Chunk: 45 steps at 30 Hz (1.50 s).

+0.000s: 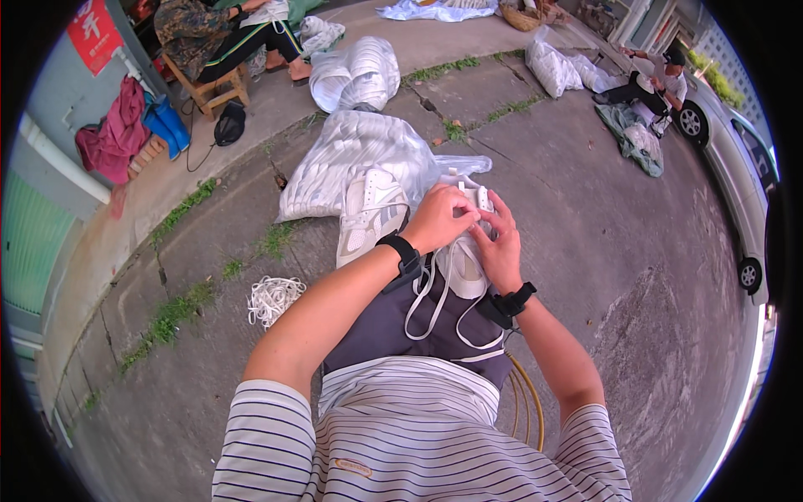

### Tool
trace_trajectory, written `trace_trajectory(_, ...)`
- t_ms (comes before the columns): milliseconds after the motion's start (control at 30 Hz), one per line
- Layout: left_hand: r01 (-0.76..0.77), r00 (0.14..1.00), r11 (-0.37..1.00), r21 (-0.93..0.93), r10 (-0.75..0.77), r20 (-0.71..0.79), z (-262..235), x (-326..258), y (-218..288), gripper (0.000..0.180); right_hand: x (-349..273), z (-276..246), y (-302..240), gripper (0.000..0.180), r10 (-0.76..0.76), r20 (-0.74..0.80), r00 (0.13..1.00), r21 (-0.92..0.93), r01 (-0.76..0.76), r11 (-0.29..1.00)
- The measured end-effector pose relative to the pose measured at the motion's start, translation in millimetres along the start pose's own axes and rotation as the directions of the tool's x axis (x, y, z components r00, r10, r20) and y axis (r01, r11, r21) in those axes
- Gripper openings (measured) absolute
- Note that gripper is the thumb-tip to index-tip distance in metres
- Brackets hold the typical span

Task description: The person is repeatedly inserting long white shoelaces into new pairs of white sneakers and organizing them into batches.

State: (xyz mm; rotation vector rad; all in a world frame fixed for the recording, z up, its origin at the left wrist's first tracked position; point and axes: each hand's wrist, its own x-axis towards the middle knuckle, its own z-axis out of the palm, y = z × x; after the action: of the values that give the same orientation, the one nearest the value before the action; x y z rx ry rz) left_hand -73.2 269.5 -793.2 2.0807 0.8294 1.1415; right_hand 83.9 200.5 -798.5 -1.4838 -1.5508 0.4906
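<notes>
A white and beige sneaker (465, 280) rests on my lap, toe toward me, partly hidden by my hands. Over its eyelets, my left hand (442, 219) and my right hand (500, 244) meet, thumbs and fingertips pinched together on a white shoelace (413, 311). Its loose ends hang down across my dark trousers. Exactly what part of the lace sits between the fingertips is hidden. Left of my left hand lies a second white and grey sneaker (368, 219) with lace across its front. Both my wrists wear black bands.
Clear bags of white shoes (351, 151) lie just ahead. A heap of white laces (276, 299) is on the concrete to my left. Yellow hose (535, 402) curves by my right hip. Two seated people work farther off; a silver car (728, 159) stands at right.
</notes>
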Motion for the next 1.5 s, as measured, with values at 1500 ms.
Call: trace_trajectory(1500,0.143,0.977,0.984,0.107,-0.157,0.141,-37.2,-17.5,-15.1,0.042,34.7,-123.6,40.1,0.02,0.396,0.228,0.89,0.886,-0.358,0.295)
